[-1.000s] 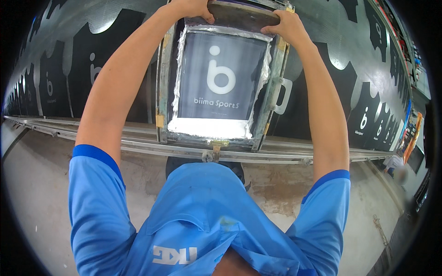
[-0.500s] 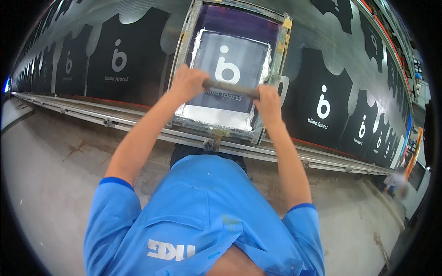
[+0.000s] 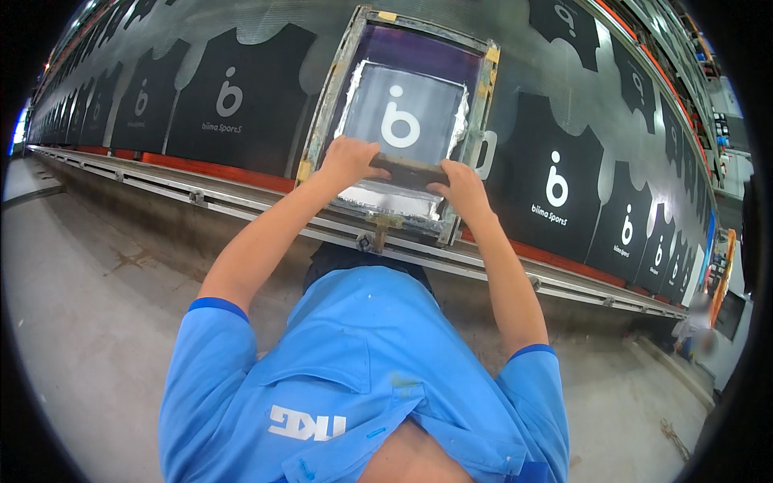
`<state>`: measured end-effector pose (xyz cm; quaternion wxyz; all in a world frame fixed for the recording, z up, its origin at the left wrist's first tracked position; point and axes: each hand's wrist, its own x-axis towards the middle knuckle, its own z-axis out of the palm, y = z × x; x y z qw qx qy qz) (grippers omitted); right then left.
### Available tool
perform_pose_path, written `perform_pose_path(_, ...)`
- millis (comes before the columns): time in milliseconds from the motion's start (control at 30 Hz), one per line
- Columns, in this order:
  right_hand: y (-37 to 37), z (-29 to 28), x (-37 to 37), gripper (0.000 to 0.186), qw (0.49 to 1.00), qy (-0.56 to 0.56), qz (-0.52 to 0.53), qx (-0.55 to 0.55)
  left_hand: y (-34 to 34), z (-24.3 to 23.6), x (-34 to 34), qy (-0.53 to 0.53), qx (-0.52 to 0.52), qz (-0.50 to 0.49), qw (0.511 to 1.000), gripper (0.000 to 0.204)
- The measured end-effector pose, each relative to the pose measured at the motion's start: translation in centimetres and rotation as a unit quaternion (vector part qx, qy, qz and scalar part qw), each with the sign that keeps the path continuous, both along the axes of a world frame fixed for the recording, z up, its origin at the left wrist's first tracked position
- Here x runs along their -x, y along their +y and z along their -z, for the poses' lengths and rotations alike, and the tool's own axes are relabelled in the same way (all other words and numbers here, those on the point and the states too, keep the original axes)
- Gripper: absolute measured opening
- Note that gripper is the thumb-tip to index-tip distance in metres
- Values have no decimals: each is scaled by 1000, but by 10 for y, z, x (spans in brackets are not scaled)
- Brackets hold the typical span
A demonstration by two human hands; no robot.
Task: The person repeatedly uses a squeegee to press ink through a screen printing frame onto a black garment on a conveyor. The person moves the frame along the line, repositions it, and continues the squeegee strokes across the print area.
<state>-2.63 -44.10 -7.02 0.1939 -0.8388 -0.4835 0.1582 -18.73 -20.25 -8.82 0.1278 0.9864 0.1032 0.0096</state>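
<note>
A squeegee (image 3: 411,167) spans the lower part of a metal screen-printing frame (image 3: 423,24), gripped at its two ends. My left hand (image 3: 348,161) is closed on the left end, my right hand (image 3: 460,187) on the right end. Inside the frame, a pale grey screen panel (image 3: 366,109) carries a white logo. Ragged white ink rims it, with a thicker white band along the near edge, and purple shows at the far end. A handle (image 3: 486,154) sticks out from the frame's right side.
Dark garment pieces (image 3: 245,60) with white prints lie in a long row on the metal table to both sides. A metal rail (image 3: 491,267) runs along the near edge, above a concrete floor (image 3: 113,314). Another person (image 3: 691,330) is at the far right.
Both hands have drawn the squeegee from the frame's far end toward my body, down to the lower part of the screen. My arms are lower and the view has shifted slightly.
</note>
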Motion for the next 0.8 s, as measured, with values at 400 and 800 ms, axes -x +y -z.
perform_pose_path(400,55,-2,-92,65,932,293,-28,211,76,22,-80,235,212,48,948,86)
perform_pose_path(800,3,52,-108,28,899,129,368,-198,170,-58,-230,44,69,4,997,72)
